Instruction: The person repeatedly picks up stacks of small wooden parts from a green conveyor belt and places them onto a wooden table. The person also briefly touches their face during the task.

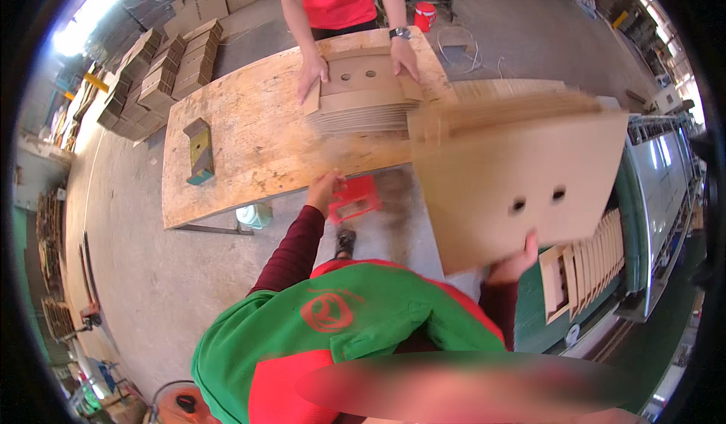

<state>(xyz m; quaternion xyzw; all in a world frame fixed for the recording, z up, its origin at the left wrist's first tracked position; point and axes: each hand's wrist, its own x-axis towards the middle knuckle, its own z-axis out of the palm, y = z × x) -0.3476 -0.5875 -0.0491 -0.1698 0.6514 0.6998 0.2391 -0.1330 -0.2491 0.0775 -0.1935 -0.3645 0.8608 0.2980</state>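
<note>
Right hand: its fingers are closed on the lower edge of a large cardboard sheet [476,212], with the thumb over the near face; the right hand [516,261] is slightly blurred.
Held sheet: flat, tan and smooth, with straight sides and two round holes near its lower edge; it is tilted, just off the tabletop's right front corner in this view. Its top is smeared by motion and looks layered; how many sheets there are, I cannot tell.
Left hand: the left hand [324,190] is by the tabletop's front edge, fingers loosely bent, nothing visible in them; blur hides how wide they are. It overlaps a red plastic object [355,199] from this angle; whether they touch is unclear.
Tabletop: the tabletop [253,148] is pale wood, scuffed and stained.
Cardboard stack: at the tabletop's right end, a neat cardboard stack [359,91] has thin ridged layers and two holes on top. A co-worker's hands [312,76] press its two sides from the far edge.
Trough-shaped piece: near the left edge lies a yellow and teal trough-shaped piece [200,152], hard and worn.
Right side: slotted cardboard pieces [586,265] stand in a leaning row on a green surface [533,322].
Floor: beyond the left edge, folded cardboard bundles [162,69] sit on grey concrete.
</note>
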